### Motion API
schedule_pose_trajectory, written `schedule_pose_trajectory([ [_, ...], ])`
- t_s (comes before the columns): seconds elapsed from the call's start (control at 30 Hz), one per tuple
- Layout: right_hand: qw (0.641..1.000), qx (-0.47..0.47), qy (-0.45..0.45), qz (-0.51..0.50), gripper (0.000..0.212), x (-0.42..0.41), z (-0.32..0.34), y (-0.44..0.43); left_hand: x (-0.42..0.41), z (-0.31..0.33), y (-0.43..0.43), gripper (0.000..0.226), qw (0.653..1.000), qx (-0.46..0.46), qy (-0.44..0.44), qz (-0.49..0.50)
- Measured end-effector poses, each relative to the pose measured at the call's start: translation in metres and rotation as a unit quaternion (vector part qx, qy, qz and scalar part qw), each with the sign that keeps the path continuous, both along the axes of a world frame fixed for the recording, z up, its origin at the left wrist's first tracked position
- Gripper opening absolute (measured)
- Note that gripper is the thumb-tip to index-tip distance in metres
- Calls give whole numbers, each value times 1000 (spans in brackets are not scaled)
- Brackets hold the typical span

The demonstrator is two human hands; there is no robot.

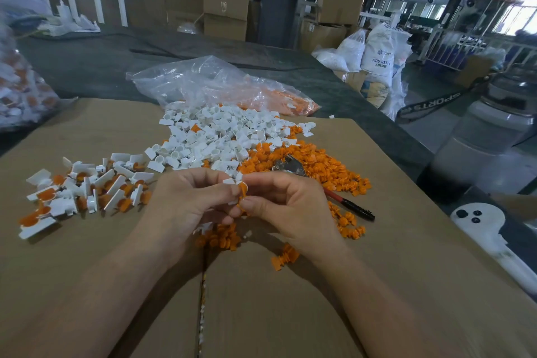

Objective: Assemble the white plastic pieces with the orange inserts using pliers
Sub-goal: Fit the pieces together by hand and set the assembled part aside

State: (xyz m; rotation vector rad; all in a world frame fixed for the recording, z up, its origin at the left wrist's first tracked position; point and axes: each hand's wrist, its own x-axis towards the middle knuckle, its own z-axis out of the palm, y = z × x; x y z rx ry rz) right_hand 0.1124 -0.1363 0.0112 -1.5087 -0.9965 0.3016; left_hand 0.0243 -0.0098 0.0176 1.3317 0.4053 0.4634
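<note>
Covering the bench: flat brown cardboard sheet [377, 241]. Heap of small white plastic cup-and-tab pieces [220, 131] centre back, ribbed orange plastic inserts [328, 166] to its right, finished white/orange units [84, 192] at left. Red-and-black-handled pliers [345, 203] lie on the orange heap, untouched. Left hand [186, 200] & right hand [290, 203], fingers curled, both pinch one white piece w/ orange insert [241, 187] betw. them, above the cardboard.

I had one view only: a wide-angle camera on the person's head, facing forward and down across the cardboard sheet [392, 285] from its near edge. It sat close above the left hand [189, 203] and right hand [290, 206].
</note>
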Motion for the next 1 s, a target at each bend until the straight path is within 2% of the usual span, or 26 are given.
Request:
schedule_pose_trajectory([
  [0.3, 999, 33, 0, 7, 28, 2, -5, 0, -2, 3, -1, 26, 1000, 11, 5, -10],
  [0.43, 999, 32, -21, -8, 29, 3, -6, 1, -2, 4, -1, 20, 1000, 13, 6, -8],
  [0.57, 997, 29, -65, -17, 43, 3, -5, -1, -2, 3, 0, 19, 1000, 17, 8, -8],
  [0.7, 995, 31, -93, -20, 37, 2, -5, -3, -1, 1, 0, 25, 1000, 13, 10, -11],
  [1.0, 997, 11, -70, -28, 37, 0, -2, -2, -1, 2, -1, 21, 1000, 28, 7, -4],
])
